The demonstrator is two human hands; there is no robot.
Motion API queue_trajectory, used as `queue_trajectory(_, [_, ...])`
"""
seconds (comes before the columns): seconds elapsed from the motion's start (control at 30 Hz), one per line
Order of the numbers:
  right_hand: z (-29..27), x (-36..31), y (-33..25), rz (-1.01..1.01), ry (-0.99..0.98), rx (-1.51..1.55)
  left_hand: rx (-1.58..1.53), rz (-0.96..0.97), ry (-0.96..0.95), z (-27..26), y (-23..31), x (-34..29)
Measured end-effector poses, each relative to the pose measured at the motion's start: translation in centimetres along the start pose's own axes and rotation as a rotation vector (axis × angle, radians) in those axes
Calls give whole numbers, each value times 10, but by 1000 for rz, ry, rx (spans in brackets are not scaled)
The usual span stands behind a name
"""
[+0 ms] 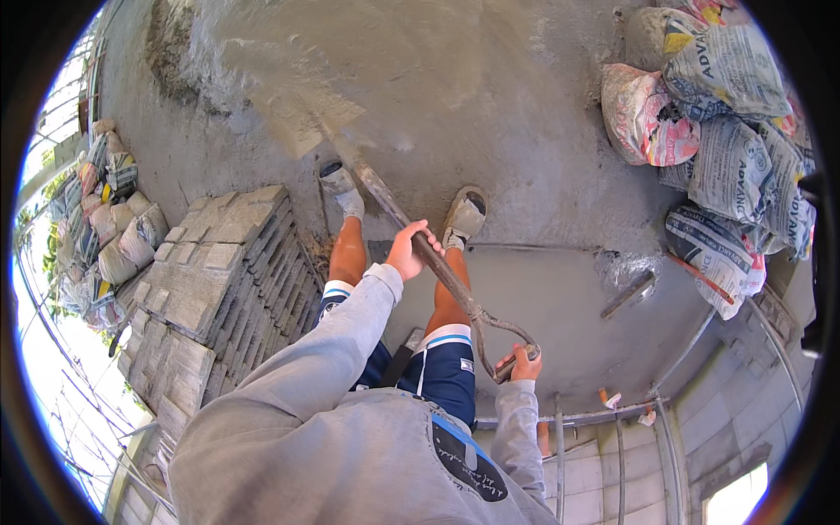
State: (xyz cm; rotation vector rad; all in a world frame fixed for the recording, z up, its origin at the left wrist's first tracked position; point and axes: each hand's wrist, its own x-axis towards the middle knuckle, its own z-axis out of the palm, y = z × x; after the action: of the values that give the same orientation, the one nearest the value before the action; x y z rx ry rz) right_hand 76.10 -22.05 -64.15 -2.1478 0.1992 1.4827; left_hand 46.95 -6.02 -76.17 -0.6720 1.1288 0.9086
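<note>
A long-handled shovel (385, 194) slants across in front of me. My left hand (413, 250) is wrapped round the middle of its shaft. At the near end, my right hand (521, 362) grips the D-shaped handle. The broad shovel blade (302, 122), coated in grey, lies low at the floor just beyond my left foot. Around and past it spreads a wet-looking grey layer of cement mix (420, 79). A rougher, darker heap (171, 48) shows at the far left.
Stacked grey concrete blocks (197, 271) stand close on my left, with filled sacks (109, 219) behind them. More sacks (726, 157) are piled at right. Nearer right, a short bar (628, 295) lies on the floor by metal pipes (682, 354).
</note>
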Motion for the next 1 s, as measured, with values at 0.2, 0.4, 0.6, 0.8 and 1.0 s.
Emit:
queue_trajectory(0.2, [-39,-65,-25,-264,230,48,-3,-144,204,-25,-68,66])
queue_trajectory(0.4, [-145,-139,-43,-277,609,93,-42,-543,137,8,-205,12])
queue_trajectory(0.6, [-84,-142,-50,-378,699,-23,-54,-584,227,4,-168,30])
queue_trajectory(0.8, [105,-131,-24,-340,392,-59,-19,-287,202,-54,42,76])
queue_trajectory(1.0, [397,-180,19,-258,14,163,423,225,117,-115,358,101])
